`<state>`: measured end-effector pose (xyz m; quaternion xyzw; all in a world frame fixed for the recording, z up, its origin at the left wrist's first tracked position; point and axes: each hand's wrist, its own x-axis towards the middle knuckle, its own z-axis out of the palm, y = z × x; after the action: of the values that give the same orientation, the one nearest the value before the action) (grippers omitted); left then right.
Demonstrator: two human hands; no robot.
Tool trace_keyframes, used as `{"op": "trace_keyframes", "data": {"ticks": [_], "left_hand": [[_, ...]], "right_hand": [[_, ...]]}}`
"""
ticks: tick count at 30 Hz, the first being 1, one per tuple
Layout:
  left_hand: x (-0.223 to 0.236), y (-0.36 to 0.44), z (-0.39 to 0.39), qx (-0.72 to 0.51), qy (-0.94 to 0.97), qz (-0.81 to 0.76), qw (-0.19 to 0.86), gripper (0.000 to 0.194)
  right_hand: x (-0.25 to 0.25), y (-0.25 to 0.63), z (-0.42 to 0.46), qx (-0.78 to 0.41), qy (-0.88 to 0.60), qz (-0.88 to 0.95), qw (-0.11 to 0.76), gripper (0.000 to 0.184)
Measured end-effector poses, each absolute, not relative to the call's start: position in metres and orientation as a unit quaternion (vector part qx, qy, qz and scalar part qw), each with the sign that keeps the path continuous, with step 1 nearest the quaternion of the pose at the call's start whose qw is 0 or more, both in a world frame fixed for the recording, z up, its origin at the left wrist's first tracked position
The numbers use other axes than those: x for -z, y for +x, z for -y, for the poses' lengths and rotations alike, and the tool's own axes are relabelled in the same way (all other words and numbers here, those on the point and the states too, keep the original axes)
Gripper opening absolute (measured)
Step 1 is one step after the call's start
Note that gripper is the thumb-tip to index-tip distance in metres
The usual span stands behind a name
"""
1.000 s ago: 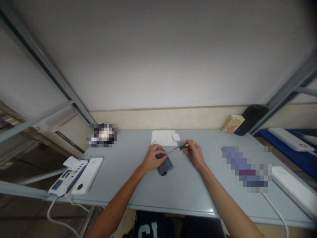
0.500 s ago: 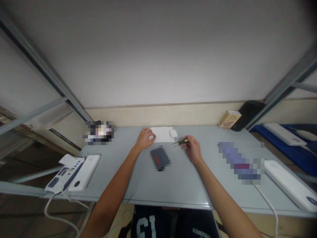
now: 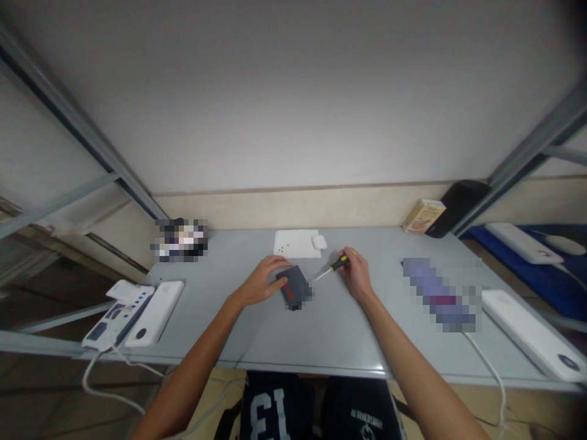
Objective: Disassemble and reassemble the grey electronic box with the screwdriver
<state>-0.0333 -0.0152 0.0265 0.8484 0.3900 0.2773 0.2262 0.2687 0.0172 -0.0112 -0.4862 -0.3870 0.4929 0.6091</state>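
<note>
My left hand (image 3: pixel 265 280) rests at the left side of a dark grey flat rectangular case (image 3: pixel 296 285) with a red stripe, its thumb on the near side and its fingers along the far edge. Part of the case is blurred out. In my right hand (image 3: pixel 356 272) is a screwdriver (image 3: pixel 340 263) with a black and yellow handle. Its metal shaft points left and down, its tip just right of the case. Behind them lies a white sheet of paper (image 3: pixel 298 244) bearing several small dark specks, perhaps screws, and a small rounded white object (image 3: pixel 319 242).
On the left are a power strip (image 3: pixel 118 315) and a long white device (image 3: pixel 156 313). A small yellowish box (image 3: pixel 422 216) stands at the back right beside a black object (image 3: pixel 463 205). A blurred purple item (image 3: pixel 435 293) and another white device (image 3: pixel 532 335) lie right.
My left hand has come back from the paper to the dark case and taken hold of its edge. Dark specks now show on the paper. The screwdriver stays in my right hand.
</note>
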Motion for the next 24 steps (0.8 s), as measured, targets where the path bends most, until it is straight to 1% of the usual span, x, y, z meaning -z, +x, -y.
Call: {"op": "trace_keyframes", "data": {"ticks": [3,5,10,13,18,20,24], "left_hand": [[-0.033,-0.036,0.042,-0.211,0.873,-0.371,0.237,0.063],[-0.029,-0.035,0.049,-0.208,0.872,-0.387,0.218,0.069],[-0.010,-0.021,0.042,-0.244,0.842,-0.445,0.185,0.065],[-0.004,0.000,0.041,-0.246,0.823,-0.491,0.144,0.064],[-0.003,0.033,0.041,-0.296,0.800,-0.514,0.091,0.060],[-0.006,0.033,0.039,-0.292,0.811,-0.495,0.103,0.058],[-0.018,0.011,0.034,-0.268,0.850,-0.417,0.177,0.049]], "right_hand": [[0.012,0.269,-0.015,-0.477,-0.502,0.412,0.592,0.041],[0.014,0.269,-0.014,-0.469,-0.506,0.424,0.586,0.041],[0.013,0.270,-0.012,-0.457,-0.508,0.464,0.564,0.040],[0.008,0.271,-0.009,-0.455,-0.499,0.502,0.541,0.040],[-0.001,0.266,-0.005,-0.447,-0.497,0.554,0.495,0.030],[-0.001,0.261,-0.003,-0.435,-0.498,0.589,0.465,0.028],[0.003,0.255,0.000,-0.384,-0.507,0.656,0.406,0.022]]}}
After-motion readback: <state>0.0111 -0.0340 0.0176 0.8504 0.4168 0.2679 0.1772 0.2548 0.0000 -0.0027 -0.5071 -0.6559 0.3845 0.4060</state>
